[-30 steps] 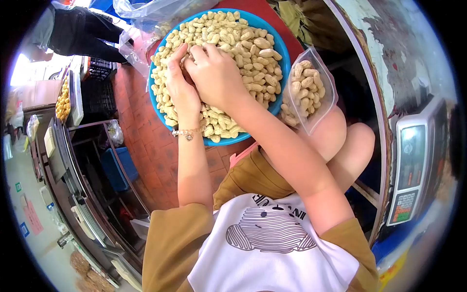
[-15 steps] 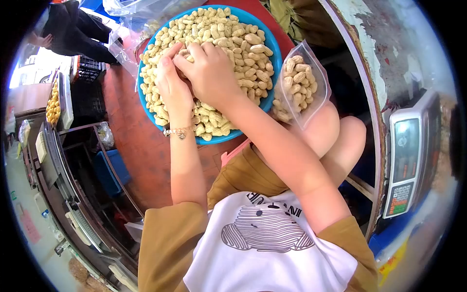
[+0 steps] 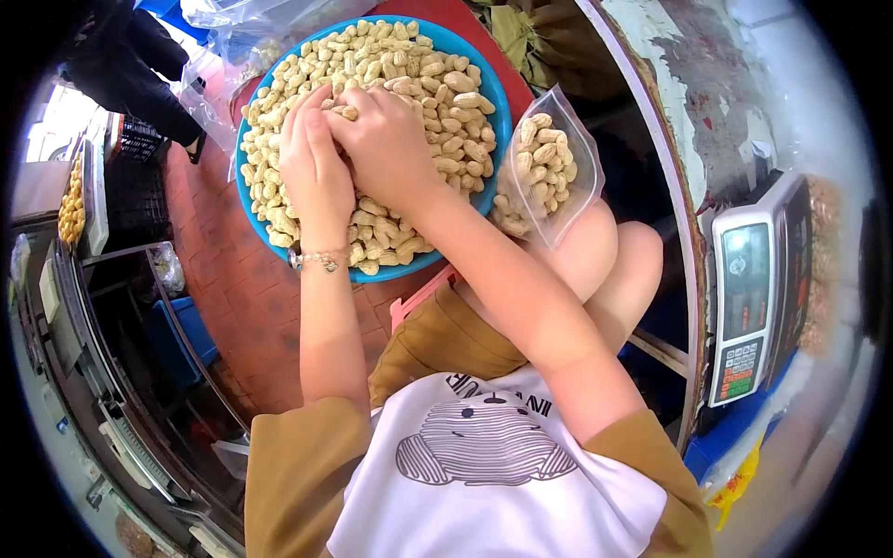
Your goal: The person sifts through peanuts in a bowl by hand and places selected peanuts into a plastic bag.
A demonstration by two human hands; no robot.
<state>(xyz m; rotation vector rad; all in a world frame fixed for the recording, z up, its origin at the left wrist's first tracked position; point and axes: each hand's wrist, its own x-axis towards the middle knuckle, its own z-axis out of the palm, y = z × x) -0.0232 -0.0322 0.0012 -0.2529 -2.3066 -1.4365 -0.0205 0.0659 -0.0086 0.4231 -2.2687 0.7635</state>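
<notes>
A blue basin (image 3: pixel 500 112) is heaped with unshelled peanuts (image 3: pixel 460 139). My left hand (image 3: pixel 314 167) and my right hand (image 3: pixel 386 144) are pressed together over the heap, left of its middle. Peanuts show between the thumbs and fingers at the top of the cupped hands, and both hands close around them. The palms and whatever else lies inside are hidden. To the right of the basin, a clear plastic bag (image 3: pixel 581 181) part full of peanuts rests against my knee, its mouth open. Neither hand touches this bag.
A digital scale (image 3: pixel 744 302) stands on the right, beside a worn white-edged board (image 3: pixel 670 139). Dark shelving (image 3: pixel 139 353) and a blue bin (image 3: pixel 184 339) are at left. A person in dark trousers (image 3: pixel 139 70) stands at upper left, near clear plastic sheets (image 3: pixel 270 23).
The whole view has shifted, so basin, bag and scale appear further left. My hands stay together over the peanuts, closing more tightly, and a peanut now shows between them. The person at upper left has moved.
</notes>
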